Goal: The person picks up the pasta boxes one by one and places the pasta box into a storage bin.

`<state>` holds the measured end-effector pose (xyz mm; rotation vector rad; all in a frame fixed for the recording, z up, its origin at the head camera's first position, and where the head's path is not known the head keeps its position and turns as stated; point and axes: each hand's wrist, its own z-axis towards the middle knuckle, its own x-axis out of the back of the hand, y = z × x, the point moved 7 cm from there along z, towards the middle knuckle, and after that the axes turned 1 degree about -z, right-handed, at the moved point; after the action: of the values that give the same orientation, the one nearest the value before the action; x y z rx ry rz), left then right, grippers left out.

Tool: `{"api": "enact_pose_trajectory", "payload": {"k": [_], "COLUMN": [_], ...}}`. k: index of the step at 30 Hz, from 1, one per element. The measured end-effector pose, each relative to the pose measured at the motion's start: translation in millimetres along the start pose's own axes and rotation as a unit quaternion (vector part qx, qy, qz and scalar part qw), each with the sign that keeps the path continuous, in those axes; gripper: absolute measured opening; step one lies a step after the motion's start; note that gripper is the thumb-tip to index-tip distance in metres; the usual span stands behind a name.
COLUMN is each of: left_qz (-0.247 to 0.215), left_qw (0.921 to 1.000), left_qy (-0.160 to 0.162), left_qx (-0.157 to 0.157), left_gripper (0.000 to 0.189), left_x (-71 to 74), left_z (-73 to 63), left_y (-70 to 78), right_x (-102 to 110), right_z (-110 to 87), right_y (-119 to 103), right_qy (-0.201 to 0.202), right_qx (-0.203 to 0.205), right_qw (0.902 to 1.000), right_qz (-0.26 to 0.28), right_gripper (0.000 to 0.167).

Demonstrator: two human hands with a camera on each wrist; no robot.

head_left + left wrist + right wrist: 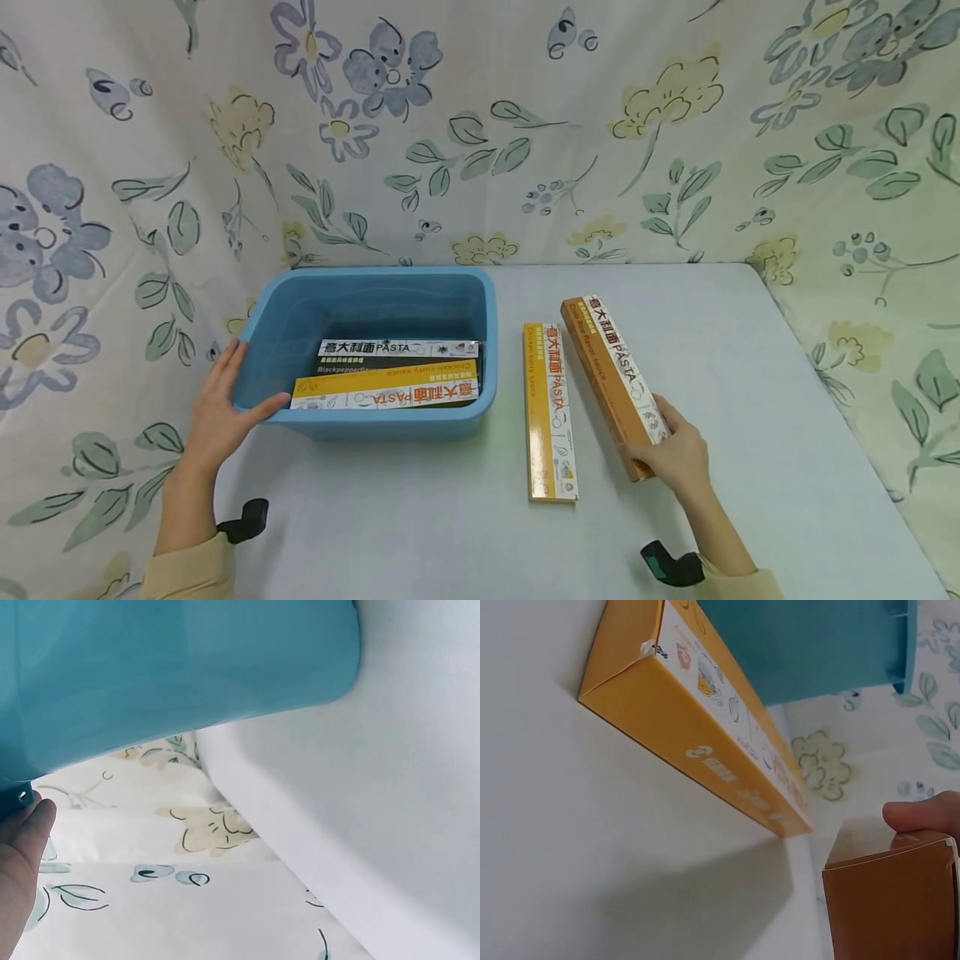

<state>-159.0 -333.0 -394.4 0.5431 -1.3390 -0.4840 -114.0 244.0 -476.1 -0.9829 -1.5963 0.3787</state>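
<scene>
My left hand rests at the front left corner of a blue plastic bin, thumb on the front rim and straight fingers along the left side. In the left wrist view those fingers touch the rim from outside. My right hand grips the near end of a brown pasta box, thumb on one side and fingers on the other. The right wrist view shows this box's end close up, above the table. Beside it on the left lies a yellow chicken curry pasta box.
Inside the bin lie a black pepper pasta box and another yellow pasta box, which partly covers it. The white table carries the bin and the boxes. A flower-patterned curtain hangs behind and at both sides.
</scene>
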Motion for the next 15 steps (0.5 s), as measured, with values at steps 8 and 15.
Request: {"api": "enact_pose_trajectory", "payload": {"k": [8, 15], "left_qz": [0.0, -0.002], "left_qw": [1.0, 1.0], "left_qy": [-0.005, -0.009], "left_qx": [0.003, 0.002], "left_gripper": [0.096, 0.097], "left_x": [0.5, 0.4], "left_z": [-0.6, -0.2], "left_y": [0.6, 0.1], "right_x": [11, 26], "right_z": [0.2, 4.1], "right_y": [-12, -26], "right_qy": [0.0, -0.014], "right_qx": [0.014, 0.032], "right_qw": [0.9999, 0.9994], "right_qz": [-0.004, -0.007], "right_gripper": [0.102, 0.103]}}
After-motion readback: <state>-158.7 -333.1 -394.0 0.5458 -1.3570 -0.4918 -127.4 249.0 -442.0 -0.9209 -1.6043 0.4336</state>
